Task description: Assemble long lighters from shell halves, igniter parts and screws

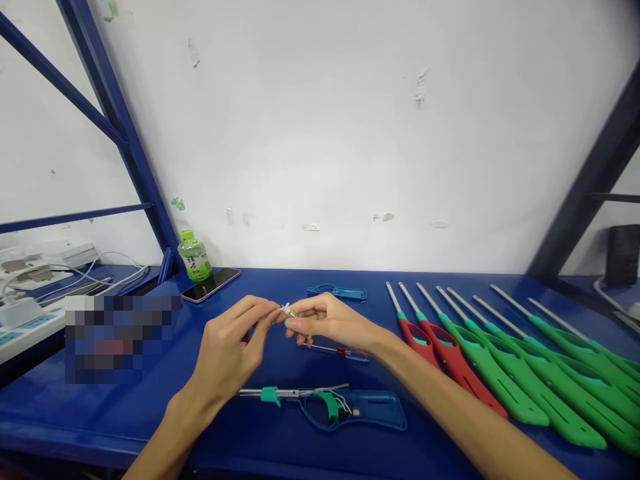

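Nearest us on the blue tabletop [240,453] lies a translucent blue plastic half-shell [383,407], with a slim metal tube [250,393], a green plastic collar [271,396], a green plastic trigger [330,405] and loose pale wires [345,403] set in or across it. We should keep our wrists raised here, since those wires look easy to disturb. To our right runs a row of red and green plastic lighters [550,393] with long metal barrels; our forearm passes close by, so small elbow movements seem wisest.

Above the tabletop, beyond the half-shell, both our hands meet on a small clear-and-white part [287,311]. Our left hand [235,340] pinches it between thumb and fingertips; our right hand [333,320] presses a thumb over it against bent fingers (the fingertips hide most of its shape). A light, steady pinch should serve best, as such a tiny piece could slip.

Past the half-shell lies a slim screwdriver with a clear-and-red handle [354,354], then a second blue plastic half-shell [350,293], well apart from a dark flat phone [211,285] and a green bottle [195,257].
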Tool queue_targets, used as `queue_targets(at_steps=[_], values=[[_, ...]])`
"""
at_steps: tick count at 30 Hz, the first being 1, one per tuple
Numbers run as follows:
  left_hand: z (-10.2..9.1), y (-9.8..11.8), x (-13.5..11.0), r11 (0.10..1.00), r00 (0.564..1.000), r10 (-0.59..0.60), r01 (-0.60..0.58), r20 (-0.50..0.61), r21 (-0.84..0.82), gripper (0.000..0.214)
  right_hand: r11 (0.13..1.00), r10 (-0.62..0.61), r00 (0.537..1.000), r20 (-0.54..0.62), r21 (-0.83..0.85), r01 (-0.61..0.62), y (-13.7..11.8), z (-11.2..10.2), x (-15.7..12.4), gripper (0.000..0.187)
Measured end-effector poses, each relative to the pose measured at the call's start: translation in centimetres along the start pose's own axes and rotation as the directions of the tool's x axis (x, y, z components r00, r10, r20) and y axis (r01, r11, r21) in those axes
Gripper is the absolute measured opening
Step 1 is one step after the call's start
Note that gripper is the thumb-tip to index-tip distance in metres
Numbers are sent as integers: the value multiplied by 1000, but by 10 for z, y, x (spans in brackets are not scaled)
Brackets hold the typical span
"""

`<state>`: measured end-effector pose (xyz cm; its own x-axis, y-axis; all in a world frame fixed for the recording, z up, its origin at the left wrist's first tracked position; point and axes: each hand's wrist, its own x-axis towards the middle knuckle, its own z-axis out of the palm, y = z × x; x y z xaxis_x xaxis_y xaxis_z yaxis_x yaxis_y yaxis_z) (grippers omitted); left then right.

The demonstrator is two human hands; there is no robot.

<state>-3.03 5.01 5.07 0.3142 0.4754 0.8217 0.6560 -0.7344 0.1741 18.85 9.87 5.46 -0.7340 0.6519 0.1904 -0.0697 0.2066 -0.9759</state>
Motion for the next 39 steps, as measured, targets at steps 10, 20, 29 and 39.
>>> queue_targets(at_steps=[10,20,29,39], values=[[0,-7,-5,984,993,110,-115,40,136,17,993,-13,999,-40,-116,8,-5,10,-4,44],[1,-2,-7,955,986,160,-168,50,244,24,975,-14,999,-44,-222,4,-1,13,-4,42],[2,1,-9,950,990,132,-142,56,279,27,946,-22,1000,-23,-323,13,1,17,-6,23],[0,13,4,995,996,-70,66,50,77,18,801,-55,982,-179,-596,-64,-34,10,-21,10]])
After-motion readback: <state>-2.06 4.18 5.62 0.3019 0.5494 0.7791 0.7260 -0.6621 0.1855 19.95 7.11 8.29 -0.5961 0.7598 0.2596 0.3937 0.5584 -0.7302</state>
